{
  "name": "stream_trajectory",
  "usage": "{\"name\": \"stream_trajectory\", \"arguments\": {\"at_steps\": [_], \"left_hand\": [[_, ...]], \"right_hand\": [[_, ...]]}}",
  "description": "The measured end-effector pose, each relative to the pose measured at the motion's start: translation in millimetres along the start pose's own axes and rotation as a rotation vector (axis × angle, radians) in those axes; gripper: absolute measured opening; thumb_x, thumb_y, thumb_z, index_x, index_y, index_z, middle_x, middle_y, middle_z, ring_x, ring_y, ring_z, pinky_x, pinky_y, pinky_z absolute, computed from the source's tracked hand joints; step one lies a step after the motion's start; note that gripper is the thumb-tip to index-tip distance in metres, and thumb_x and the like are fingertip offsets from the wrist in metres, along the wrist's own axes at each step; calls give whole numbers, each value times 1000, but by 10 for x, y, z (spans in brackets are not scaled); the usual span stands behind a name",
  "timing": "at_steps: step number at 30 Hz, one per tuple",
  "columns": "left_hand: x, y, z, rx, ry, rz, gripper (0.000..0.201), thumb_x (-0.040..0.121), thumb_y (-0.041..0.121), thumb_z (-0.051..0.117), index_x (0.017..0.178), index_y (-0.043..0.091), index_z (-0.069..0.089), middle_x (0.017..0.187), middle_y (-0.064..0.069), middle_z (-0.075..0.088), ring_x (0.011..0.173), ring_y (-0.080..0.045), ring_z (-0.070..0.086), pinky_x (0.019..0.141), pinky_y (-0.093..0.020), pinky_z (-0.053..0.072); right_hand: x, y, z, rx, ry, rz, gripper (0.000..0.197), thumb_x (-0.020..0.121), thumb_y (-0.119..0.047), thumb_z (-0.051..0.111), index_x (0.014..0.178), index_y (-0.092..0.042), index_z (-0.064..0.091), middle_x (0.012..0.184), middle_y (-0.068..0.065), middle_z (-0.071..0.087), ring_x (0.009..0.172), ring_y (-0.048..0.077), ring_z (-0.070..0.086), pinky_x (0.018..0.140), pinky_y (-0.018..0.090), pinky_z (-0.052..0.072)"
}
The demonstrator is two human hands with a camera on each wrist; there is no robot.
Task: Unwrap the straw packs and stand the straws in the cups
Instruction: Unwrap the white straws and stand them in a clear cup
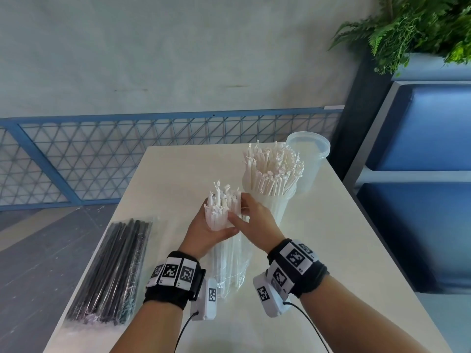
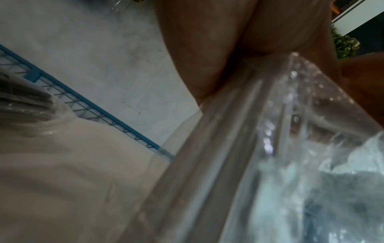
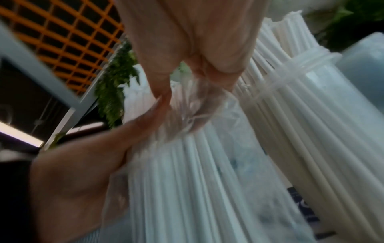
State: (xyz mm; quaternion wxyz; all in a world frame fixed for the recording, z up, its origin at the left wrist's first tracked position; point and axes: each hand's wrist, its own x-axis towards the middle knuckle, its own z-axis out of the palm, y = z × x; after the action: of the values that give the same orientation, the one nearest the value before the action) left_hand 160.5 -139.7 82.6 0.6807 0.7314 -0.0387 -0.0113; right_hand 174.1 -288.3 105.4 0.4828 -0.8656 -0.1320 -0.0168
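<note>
Over the middle of the white table I hold a bundle of white paper-wrapped straws upright, its lower part still inside a clear plastic pack. My left hand grips the bundle from the left. My right hand pinches the top edge of the clear plastic pack against the straws. Behind stands a clear cup filled with white straws, and an empty clear cup sits at the back right. In the left wrist view the clear plastic pack fills the frame below my palm.
A sealed pack of black straws lies along the table's left edge. A blue mesh railing runs behind the table, and a blue bench with a plant above it stands to the right.
</note>
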Motion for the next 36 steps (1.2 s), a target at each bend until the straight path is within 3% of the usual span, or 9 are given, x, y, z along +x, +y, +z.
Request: {"name": "stream_trajectory", "arguments": {"at_steps": [3, 6, 10, 15, 19, 23, 28, 32, 36], "left_hand": [[-27, 0, -35, -39, -39, -6, 79, 52, 23, 86, 123, 16, 52, 113, -4, 69, 105, -17, 66, 85, -29, 54], [-27, -23, -64, -19, -102, -20, 83, 53, 20, 87, 127, 11, 50, 114, -7, 68, 106, -19, 66, 87, -34, 54], [-38, -47, -74, -13, -148, -39, 85, 51, 9, 85, 128, 13, 48, 113, -4, 68, 104, -13, 66, 81, -25, 54], [-56, -43, -96, -36, -149, -72, 66, 58, -2, 84, 117, 10, 58, 104, -2, 71, 98, -13, 68, 75, -22, 54], [-46, -63, -65, 29, -121, -64, 45, 61, -1, 82, 97, 23, 68, 92, 5, 74, 91, -9, 70, 75, -19, 53], [-6, -79, -54, 5, -79, -59, 39, 67, 3, 80, 97, 25, 69, 88, 5, 75, 87, -8, 70, 77, -22, 54], [44, -118, -50, -26, -14, -67, 27, 69, -1, 77, 86, 20, 71, 77, 11, 74, 79, -4, 70, 70, -15, 52], [81, -131, -38, -36, -5, -84, 21, 69, 0, 77, 85, 12, 71, 80, 6, 75, 83, -8, 70, 76, -19, 54], [82, -55, -27, 22, -191, -98, 35, 69, 2, 76, 99, 18, 66, 87, 11, 72, 87, -1, 68, 73, -12, 52]], "right_hand": [[21, -22, -59, 2, -239, 31, 27, 84, -21, 63, 106, -6, 55, 105, 8, 66, 99, 20, 63, 89, 36, 51], [13, -58, -61, 17, -352, 27, 42, 80, -26, 70, 116, -12, 53, 109, -2, 63, 98, 11, 60, 84, 20, 49], [-5, -100, -30, 58, -273, 33, 33, 79, -32, 71, 107, -20, 57, 93, -12, 61, 79, -5, 56, 69, 7, 41], [-39, -103, 35, 332, -232, 164, 32, 77, -16, 73, 107, -7, 63, 104, 13, 70, 97, 23, 66, 88, 35, 53], [-53, -87, 34, 515, -172, 216, 19, 78, -2, 70, 95, -10, 66, 102, 16, 69, 94, 26, 67, 88, 36, 54], [-38, -46, 28, 591, -53, 252, 33, 74, -19, 72, 102, -4, 66, 102, 16, 71, 96, 28, 68, 91, 47, 52], [21, -123, -192, 688, 76, 221, 19, 87, -7, 58, 74, -13, 71, 83, 12, 71, 82, 30, 67, 85, 45, 54], [121, -208, -351, 754, 199, 188, 9, 89, -8, 55, 89, -1, 60, 78, 9, 65, 70, 18, 65, 61, 28, 56], [243, -342, -522, 858, 319, 153, 7, 90, -7, 54, 83, -7, 57, 72, 5, 62, 66, 16, 62, 66, 30, 54]]}}
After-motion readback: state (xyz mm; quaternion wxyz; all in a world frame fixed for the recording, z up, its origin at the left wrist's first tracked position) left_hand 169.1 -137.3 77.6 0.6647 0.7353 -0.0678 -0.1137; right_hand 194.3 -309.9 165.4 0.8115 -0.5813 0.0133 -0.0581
